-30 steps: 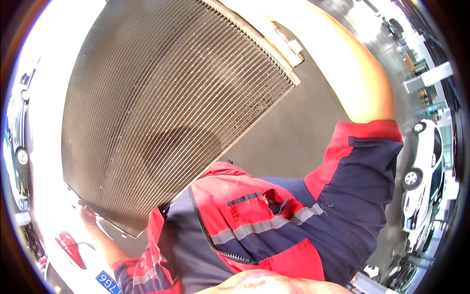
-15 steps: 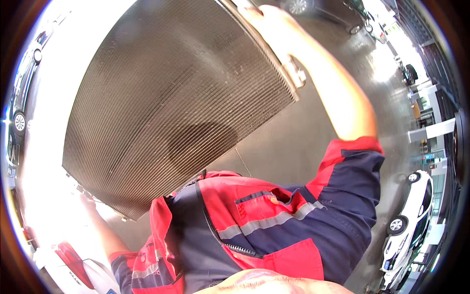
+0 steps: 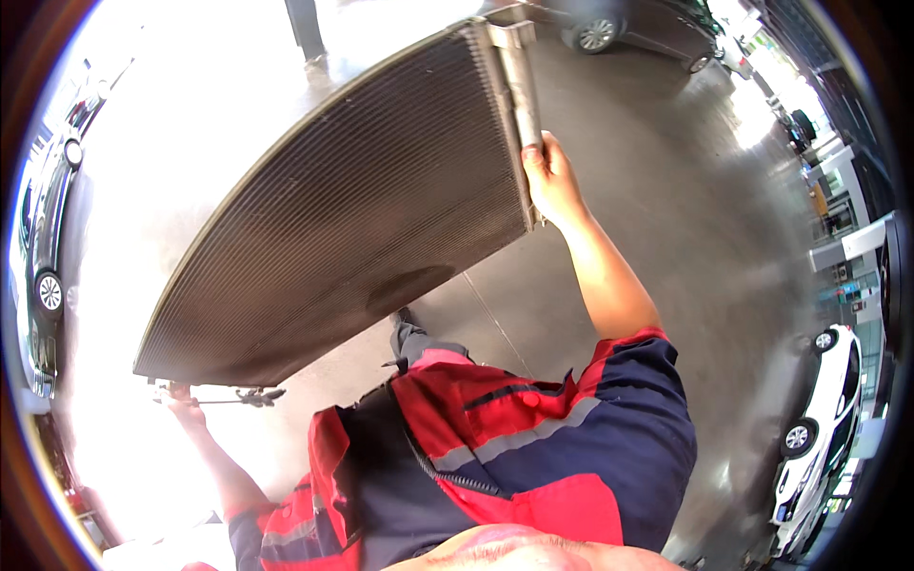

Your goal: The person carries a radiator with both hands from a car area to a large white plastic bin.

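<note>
I hold a large finned car radiator point(image 3: 333, 219) up in front of my body. My right hand point(image 3: 550, 181) is closed round its right end, where a silver cylindrical tube point(image 3: 516, 90) runs along the edge, thumb on the front. At the lower left corner my left hand point(image 3: 184, 404) grips the other end, beside dark pipe fittings point(image 3: 255, 396); glare and the panel hide part of its fingers. My navy and red work jacket point(image 3: 619, 438) shows below.
A dark car point(image 3: 638, 29) stands at the top, another point(image 3: 43, 266) at the left edge, a white car point(image 3: 819, 438) at the lower right. A dark post point(image 3: 307, 29) rises at the top; white structures point(image 3: 847, 247) line the right. Grey floor point(image 3: 705, 266) lies between.
My right hand and that end of the radiator have moved down and inward, so more floor and a post show beyond it. My left hand has shifted slightly rightward.
</note>
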The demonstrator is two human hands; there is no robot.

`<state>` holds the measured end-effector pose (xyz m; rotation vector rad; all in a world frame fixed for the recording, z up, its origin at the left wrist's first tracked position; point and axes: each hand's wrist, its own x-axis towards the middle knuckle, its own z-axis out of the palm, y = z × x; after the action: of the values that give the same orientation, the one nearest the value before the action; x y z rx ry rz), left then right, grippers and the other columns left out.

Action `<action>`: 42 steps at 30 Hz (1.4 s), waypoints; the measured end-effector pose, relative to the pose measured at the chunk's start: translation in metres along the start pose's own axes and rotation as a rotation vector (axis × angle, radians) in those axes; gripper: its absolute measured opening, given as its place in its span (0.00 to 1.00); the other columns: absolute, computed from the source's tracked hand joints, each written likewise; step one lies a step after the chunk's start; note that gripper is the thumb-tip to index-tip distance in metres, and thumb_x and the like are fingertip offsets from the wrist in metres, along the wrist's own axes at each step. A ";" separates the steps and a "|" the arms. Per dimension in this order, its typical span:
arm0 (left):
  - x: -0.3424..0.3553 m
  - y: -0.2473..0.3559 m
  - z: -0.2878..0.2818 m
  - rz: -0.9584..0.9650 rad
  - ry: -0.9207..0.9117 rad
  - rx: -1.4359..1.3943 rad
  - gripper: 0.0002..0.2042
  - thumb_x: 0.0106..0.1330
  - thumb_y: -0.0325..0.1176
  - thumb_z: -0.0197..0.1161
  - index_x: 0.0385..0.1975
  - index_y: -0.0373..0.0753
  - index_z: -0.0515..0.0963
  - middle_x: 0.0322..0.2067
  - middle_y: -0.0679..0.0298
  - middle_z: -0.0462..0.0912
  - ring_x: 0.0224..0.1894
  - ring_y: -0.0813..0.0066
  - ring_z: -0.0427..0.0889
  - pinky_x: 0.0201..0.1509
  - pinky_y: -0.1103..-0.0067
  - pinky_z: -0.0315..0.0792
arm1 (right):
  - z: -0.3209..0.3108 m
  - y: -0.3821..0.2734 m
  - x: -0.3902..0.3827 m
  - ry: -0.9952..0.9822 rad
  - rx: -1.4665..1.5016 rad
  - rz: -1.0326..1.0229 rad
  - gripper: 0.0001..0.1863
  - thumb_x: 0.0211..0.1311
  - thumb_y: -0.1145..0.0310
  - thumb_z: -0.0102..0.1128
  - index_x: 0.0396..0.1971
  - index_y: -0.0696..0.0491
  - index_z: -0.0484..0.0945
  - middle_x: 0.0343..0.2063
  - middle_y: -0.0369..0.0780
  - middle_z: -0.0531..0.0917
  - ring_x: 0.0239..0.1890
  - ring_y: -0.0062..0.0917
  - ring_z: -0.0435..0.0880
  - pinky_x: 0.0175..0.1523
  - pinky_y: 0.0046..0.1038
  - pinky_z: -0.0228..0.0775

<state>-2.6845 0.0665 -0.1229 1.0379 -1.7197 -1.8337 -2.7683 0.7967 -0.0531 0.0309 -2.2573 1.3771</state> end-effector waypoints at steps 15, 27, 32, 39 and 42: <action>-0.060 -0.043 -0.151 0.014 0.085 -0.167 0.18 0.74 0.46 0.37 0.52 0.43 0.69 0.48 0.68 0.77 0.49 0.80 0.74 0.23 0.86 0.53 | 0.040 0.018 -0.026 -0.046 0.180 -0.113 0.25 0.66 0.44 0.53 0.39 0.55 0.70 0.26 0.31 0.68 0.30 0.15 0.65 0.36 0.22 0.62; 0.009 0.048 -0.026 0.099 -0.121 -0.140 0.24 0.69 0.61 0.45 0.43 0.46 0.77 0.37 0.75 0.81 0.39 0.84 0.74 0.28 0.84 0.56 | 0.024 0.083 0.009 0.266 0.173 0.258 0.28 0.71 0.50 0.46 0.53 0.61 0.69 0.51 0.43 0.74 0.54 0.28 0.69 0.61 0.28 0.58; 0.029 0.134 -0.011 0.237 -0.116 0.055 0.28 0.68 0.60 0.49 0.40 0.36 0.78 0.34 0.64 0.84 0.31 0.83 0.76 0.26 0.85 0.58 | 0.032 0.083 -0.037 0.474 0.184 0.366 0.36 0.71 0.47 0.44 0.62 0.65 0.60 0.61 0.50 0.66 0.63 0.33 0.64 0.68 0.31 0.52; 0.028 0.197 0.039 0.343 -0.128 0.100 0.29 0.66 0.61 0.52 0.33 0.35 0.79 0.27 0.63 0.81 0.22 0.83 0.68 0.23 0.84 0.61 | 0.070 0.080 -0.015 0.448 0.424 0.435 0.37 0.72 0.45 0.40 0.62 0.66 0.59 0.62 0.50 0.65 0.63 0.35 0.64 0.67 0.32 0.53; 0.040 0.217 0.047 0.368 -0.161 0.056 0.28 0.68 0.58 0.51 0.36 0.33 0.79 0.27 0.62 0.81 0.25 0.81 0.73 0.23 0.84 0.63 | 0.106 0.105 0.022 0.294 0.372 0.417 0.36 0.72 0.44 0.40 0.62 0.63 0.60 0.62 0.48 0.65 0.63 0.35 0.65 0.66 0.32 0.55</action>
<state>-2.7853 0.0353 0.0769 0.5554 -1.9149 -1.6746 -2.8575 0.7641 -0.1703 -0.5093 -1.8019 1.8622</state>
